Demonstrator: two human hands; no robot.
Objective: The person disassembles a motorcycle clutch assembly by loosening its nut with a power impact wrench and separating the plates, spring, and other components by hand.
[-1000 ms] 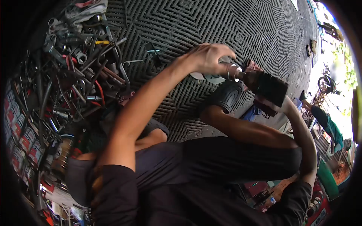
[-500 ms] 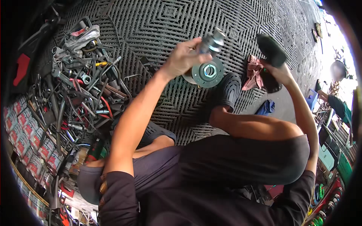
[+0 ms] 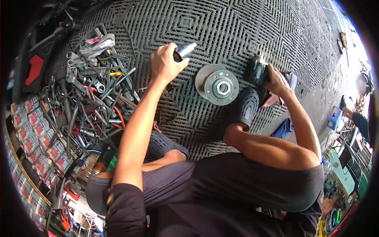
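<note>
My left hand (image 3: 163,65) is closed around a shiny stepped metal cylinder (image 3: 187,50), whose narrow end points up and to the right. My right hand (image 3: 278,82) grips the handle of a dark green and black cordless impact wrench (image 3: 256,71); its battery end shows right of the hand. Between my hands, a round metal hub (image 3: 217,84) with a wider disc behind it lies on the floor matting. A large hex nut (image 3: 223,87) sits at its centre. A pinkish rag (image 3: 271,100) lies below my right hand, partly covered.
A heap of wrenches, sockets and other tools (image 3: 98,87) spreads on the left, beside stacked red-and-white cans (image 3: 35,134). My shod foot (image 3: 245,104) stands right of the hub. A blue cloth (image 3: 283,128) lies further right. Another person's arm (image 3: 347,112) shows at the far right.
My left hand has moved left with the metal cylinder, away from above the hub. My right hand has turned the impact wrench, swinging its body into view towards the hub.
</note>
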